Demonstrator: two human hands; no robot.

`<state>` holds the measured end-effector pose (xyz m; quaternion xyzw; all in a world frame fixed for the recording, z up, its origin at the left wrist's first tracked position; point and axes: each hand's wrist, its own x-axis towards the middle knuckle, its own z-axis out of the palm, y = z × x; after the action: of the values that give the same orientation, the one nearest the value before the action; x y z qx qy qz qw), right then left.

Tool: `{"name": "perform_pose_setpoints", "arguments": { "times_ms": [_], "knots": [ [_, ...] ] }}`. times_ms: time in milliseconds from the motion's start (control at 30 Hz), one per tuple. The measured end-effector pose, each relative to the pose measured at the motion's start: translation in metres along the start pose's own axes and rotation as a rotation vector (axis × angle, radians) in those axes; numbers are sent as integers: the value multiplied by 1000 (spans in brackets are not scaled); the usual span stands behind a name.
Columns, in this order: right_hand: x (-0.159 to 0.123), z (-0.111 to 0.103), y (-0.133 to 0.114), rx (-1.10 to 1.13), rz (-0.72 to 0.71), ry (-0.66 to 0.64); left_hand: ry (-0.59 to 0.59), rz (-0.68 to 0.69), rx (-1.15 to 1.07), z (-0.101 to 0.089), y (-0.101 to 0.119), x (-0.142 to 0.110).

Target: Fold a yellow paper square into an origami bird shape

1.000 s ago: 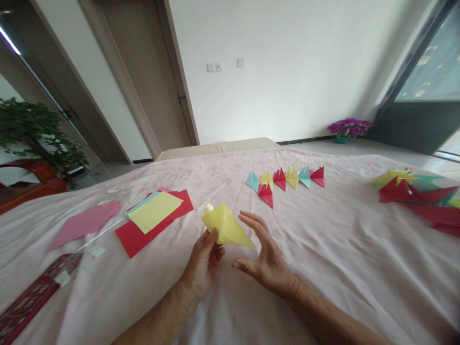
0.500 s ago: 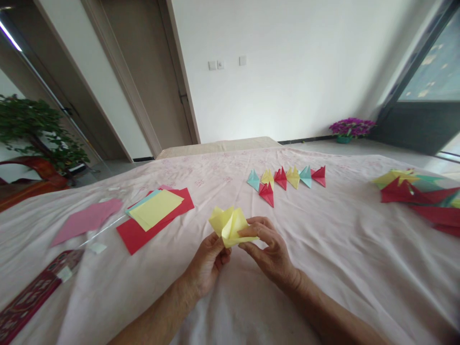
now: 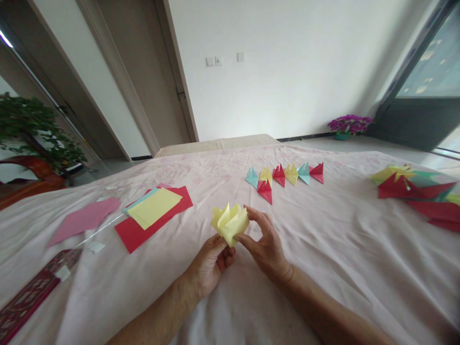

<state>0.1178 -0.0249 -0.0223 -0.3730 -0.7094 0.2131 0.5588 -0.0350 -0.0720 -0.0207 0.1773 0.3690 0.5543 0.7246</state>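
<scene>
A: Grip?
B: Left hand (image 3: 212, 263) is pinching the yellow folded paper (image 3: 230, 223) from below, thumb in front. Right hand (image 3: 268, 242) is clasping its right side between thumb and fingers. Both are covering parts of its lower edge.

A: Position of the yellow folded paper?
B: It is sitting in the hands above the pale pink cloth (image 3: 323, 273), points facing up. I am using it as landmark.

A: Objects around it?
B: Left of it, a yellow sheet (image 3: 154, 208) is lying over red paper (image 3: 138, 236), a blue edge showing. Farther left, pink paper (image 3: 86, 220) is lying near a dark red patterned item (image 3: 30, 294). Beyond it to the right, six small folded pieces (image 3: 283, 175) are forming a row; one red folded piece (image 3: 265, 191) is lying on the near side. Far right, larger folded papers (image 3: 402, 187) are overlapping.

A: Room?
B: Beyond it, a white wall (image 3: 280, 72) is rising; purple flowers (image 3: 350, 124) are standing to the right, a leafy plant (image 3: 28, 120) to the left.
</scene>
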Motion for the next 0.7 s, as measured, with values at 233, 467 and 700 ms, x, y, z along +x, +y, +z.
{"name": "perform_pose_setpoints", "arguments": {
  "times_ms": [233, 467, 700],
  "knots": [
    [-3, 8, 4, 129, 116, -39, 32, -55, -164, -4, -1, 5],
    [-8, 18, 0, 485, 415, -61, 29, -14, -161, -1, 1, 3],
    [-9, 14, -12, 785, 439, -94, -25, 89, 7, 1, 3, 1]
  ]
}}
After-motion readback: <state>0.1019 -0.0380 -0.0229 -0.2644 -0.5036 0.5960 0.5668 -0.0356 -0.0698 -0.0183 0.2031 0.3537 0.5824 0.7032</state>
